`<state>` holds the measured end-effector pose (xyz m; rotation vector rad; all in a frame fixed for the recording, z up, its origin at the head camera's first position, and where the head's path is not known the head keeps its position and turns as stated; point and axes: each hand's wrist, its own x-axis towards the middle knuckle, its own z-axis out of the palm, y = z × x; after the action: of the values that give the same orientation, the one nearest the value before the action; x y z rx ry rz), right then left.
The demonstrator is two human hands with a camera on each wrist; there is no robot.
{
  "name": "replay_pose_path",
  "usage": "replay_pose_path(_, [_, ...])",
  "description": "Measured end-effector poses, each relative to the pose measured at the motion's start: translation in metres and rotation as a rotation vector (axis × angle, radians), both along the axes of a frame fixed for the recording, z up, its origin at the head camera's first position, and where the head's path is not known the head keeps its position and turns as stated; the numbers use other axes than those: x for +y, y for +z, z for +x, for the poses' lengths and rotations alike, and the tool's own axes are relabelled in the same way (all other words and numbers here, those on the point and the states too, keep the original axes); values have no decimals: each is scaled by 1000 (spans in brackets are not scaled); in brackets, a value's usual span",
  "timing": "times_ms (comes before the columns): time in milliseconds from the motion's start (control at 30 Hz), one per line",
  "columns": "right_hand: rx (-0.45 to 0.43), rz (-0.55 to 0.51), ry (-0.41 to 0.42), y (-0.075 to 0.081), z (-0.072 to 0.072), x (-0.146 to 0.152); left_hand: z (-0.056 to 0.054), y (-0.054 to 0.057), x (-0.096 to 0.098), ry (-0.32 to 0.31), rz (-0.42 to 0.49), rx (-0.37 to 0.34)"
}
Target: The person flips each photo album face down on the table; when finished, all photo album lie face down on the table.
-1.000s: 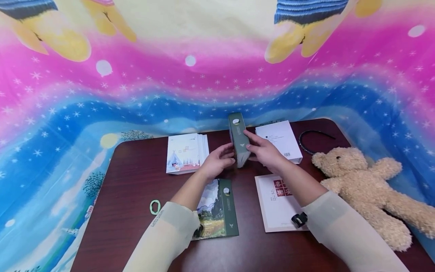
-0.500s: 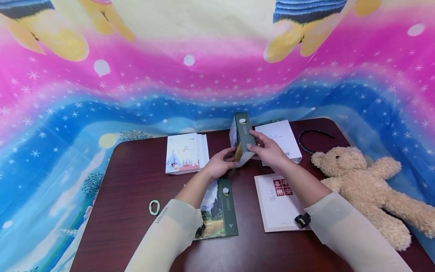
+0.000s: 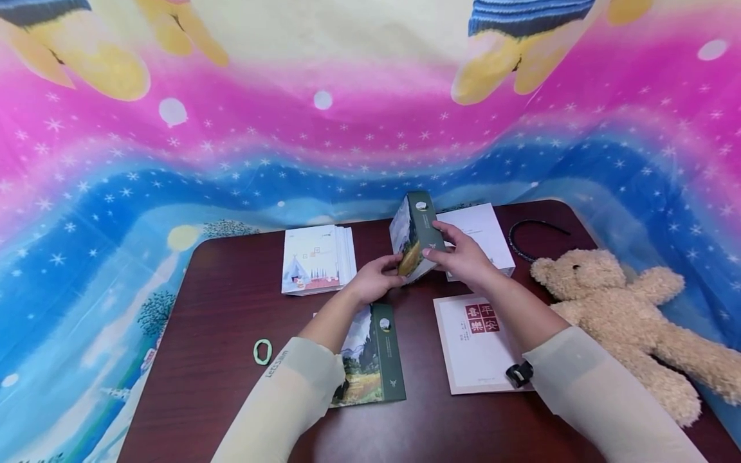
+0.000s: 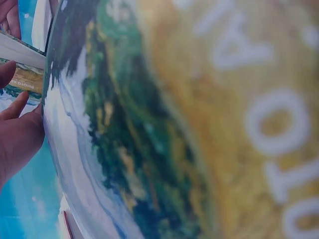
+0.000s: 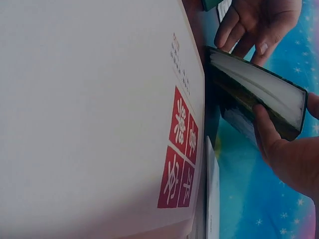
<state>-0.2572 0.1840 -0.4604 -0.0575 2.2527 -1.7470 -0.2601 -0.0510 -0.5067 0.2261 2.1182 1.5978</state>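
Both hands hold a thick photo album upright over the far middle of the table, its dark green spine and painted landscape cover showing. My right hand grips it from the right, thumb on the spine. At the lower left corner, my left hand pinches it with fingers and thumb. The right wrist view shows white pages between the album's covers. A matching landscape cover with a green spine lies flat on the table nearer me, partly under my left forearm; its lettered front fills the left wrist view.
White books with a tent picture are stacked at the back left, more white books at the back right. A white book with red characters lies near my right forearm. A teddy bear, a black headband and a green ring surround these.
The album has turned and shifted slightly right, so more of its landscape cover faces me. My left fingers have come onto its lower corner. The other things stay in place.
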Motion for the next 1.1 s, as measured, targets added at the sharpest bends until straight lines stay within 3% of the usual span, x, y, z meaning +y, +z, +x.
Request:
replay_pose_path(433, [5, 202, -80, -5, -3, 0, 1, 0, -10, 20, -33, -18])
replay_pose_path(1100, [-16, 123, -14, -17, -6, -1, 4, -3, -28, 2, -63, -10])
